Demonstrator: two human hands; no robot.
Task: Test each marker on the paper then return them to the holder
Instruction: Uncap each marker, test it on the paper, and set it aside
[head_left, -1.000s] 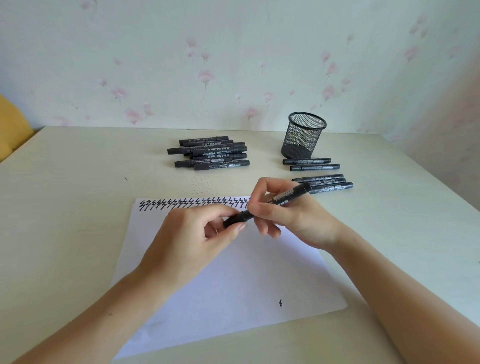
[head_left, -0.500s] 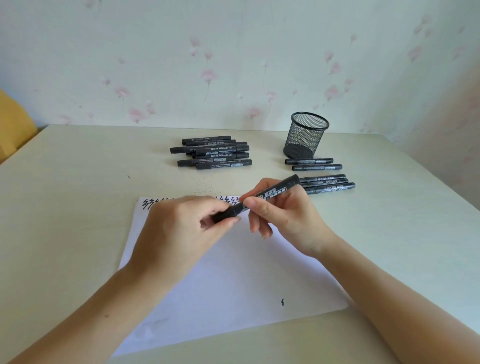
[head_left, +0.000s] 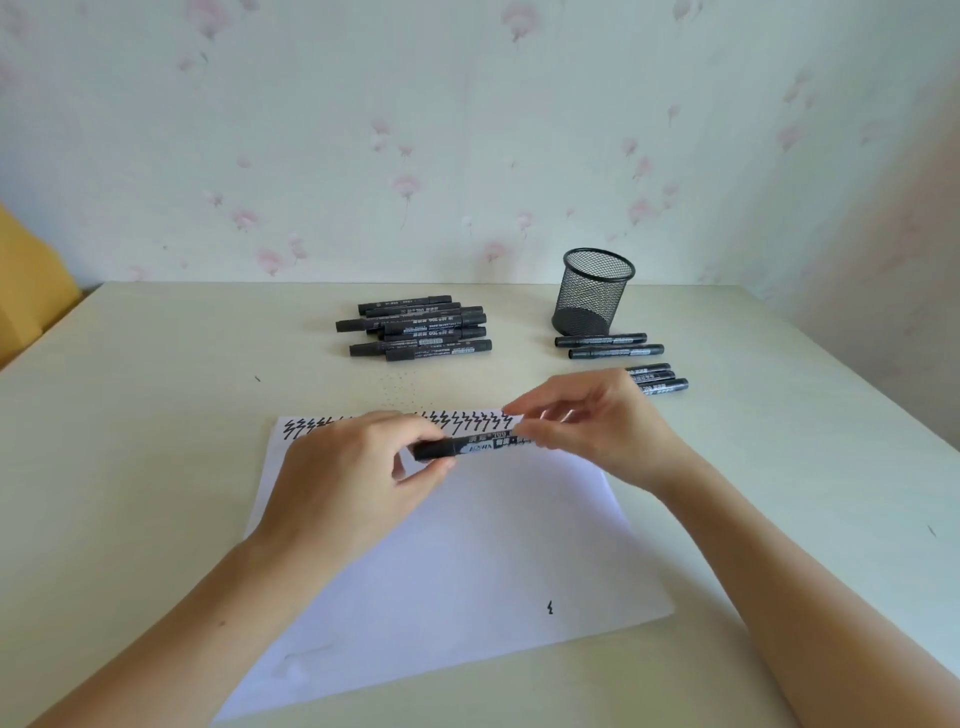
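A black marker (head_left: 475, 446) lies level between both hands, just above the white paper (head_left: 457, 561). My left hand (head_left: 353, 478) pinches its capped left end. My right hand (head_left: 592, 426) holds the barrel's right end with fingertips. A row of black zigzag test marks (head_left: 467, 420) runs along the paper's top edge, and one small mark (head_left: 549, 607) sits low on the sheet. The black mesh holder (head_left: 595, 299) stands upright at the back right and looks empty.
A pile of several black markers (head_left: 415, 327) lies behind the paper at the centre back. More markers (head_left: 613, 347) lie in front of the holder, some partly hidden by my right hand. A yellow object (head_left: 26, 291) is off the table's left edge.
The marker has swung from tilted up at the right to level, and both hands have shifted slightly up toward the paper's top edge. The camera view has tipped upward.
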